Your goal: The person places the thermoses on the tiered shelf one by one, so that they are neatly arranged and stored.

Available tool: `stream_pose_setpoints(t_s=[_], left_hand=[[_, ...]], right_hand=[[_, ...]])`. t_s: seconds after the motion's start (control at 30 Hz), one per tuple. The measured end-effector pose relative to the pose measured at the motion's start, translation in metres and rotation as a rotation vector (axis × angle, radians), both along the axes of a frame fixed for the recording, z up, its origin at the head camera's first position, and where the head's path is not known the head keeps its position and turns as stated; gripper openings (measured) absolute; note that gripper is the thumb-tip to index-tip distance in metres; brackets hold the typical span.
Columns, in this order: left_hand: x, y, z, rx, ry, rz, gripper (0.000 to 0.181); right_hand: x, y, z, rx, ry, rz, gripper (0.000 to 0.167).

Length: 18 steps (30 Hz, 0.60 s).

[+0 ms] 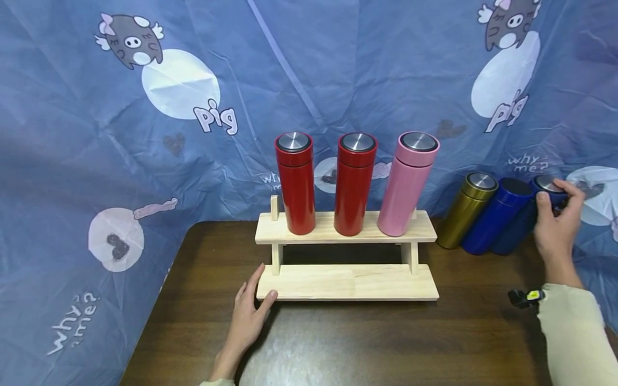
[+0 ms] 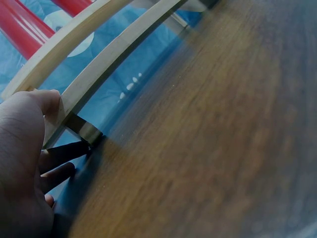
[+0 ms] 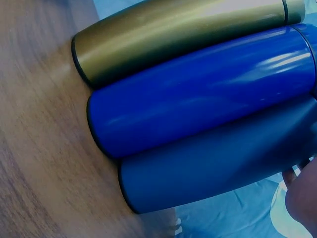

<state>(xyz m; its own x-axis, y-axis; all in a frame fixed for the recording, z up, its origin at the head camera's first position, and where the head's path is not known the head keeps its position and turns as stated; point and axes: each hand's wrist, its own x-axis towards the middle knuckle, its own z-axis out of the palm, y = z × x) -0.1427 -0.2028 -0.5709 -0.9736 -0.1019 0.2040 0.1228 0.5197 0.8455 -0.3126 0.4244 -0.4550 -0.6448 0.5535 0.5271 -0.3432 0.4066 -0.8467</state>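
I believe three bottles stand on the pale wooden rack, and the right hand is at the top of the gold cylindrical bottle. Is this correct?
The colour is wrong: the head view shows the right hand at the top of the dark blue cylindrical bottle. Three bottles do stand on the wooden rack.

Table (image 1: 338, 343): brown, wood-grained, shiny in front
Blue cloth (image 1: 48, 177): creased, around its back and both sides
Printed pigs (image 1: 130, 40): grey, winged, at upper left and upper right
Pale lettering (image 1: 215, 117): "pig" and "why me?"
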Motion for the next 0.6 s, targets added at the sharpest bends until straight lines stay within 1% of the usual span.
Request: stream_pose_setpoints(t_s=[0.23,0.43,0.6], left_hand=[[-0.0008,0.0003,-0.0009,0.002,0.017,-0.006,0.071],[-0.0002,0.0002,0.0003,-0.001,0.01,-0.012,0.07],[0.0,0.0002,0.0012,0.0,0.008,-0.01,0.07]], right_hand=[[-0.001,0.0009,-0.0025,0.008,-0.035,-0.032,0.042],[-0.0023,0.0014,-0.0046,0.054,-0.002,-0.07,0.043],[0.0,-0.0012,-0.0035,0.048,0.026,-0.084,0.044]])
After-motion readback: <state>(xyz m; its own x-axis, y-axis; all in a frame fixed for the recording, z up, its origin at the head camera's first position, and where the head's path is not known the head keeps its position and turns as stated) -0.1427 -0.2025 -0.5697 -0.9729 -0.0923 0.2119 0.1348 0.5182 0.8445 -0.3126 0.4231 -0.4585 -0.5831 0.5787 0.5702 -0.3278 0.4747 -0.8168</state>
